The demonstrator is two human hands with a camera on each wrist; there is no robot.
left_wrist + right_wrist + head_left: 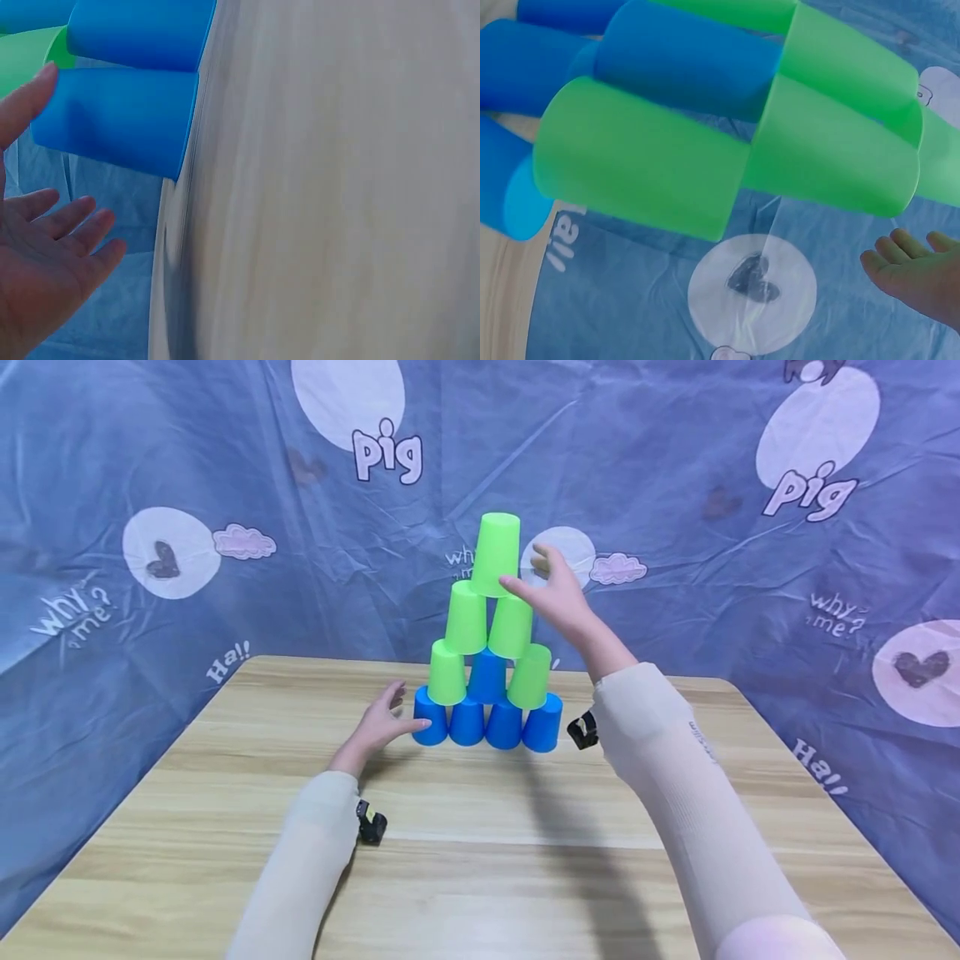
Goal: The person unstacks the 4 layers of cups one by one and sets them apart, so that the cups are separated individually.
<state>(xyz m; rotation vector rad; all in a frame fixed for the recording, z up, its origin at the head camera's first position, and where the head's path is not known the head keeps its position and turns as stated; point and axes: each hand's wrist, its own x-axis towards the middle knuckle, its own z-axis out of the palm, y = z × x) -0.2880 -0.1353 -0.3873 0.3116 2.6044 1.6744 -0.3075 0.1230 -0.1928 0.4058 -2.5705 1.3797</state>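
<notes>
Upside-down plastic cups stand in a four-tier pyramid. Several blue cups (505,725) form its base. Above them a blue cup (487,677) sits between two green cups (447,673), then come two more green ones, and a single green cup (497,553) tops the stack. My right hand (561,589) is at the top cup's right side, fingers spread, thumb overlapping its lower edge in the head view. Low on the left, my left hand (378,724) is beside the end blue cup (116,116), thumb in front of it and fingers extended behind.
The pyramid stands toward the back of a wood-grain table (450,877). Behind it hangs a blue printed cloth (645,468). A small black device (371,823) is on the left wrist, and another black device (583,730) is by the right sleeve.
</notes>
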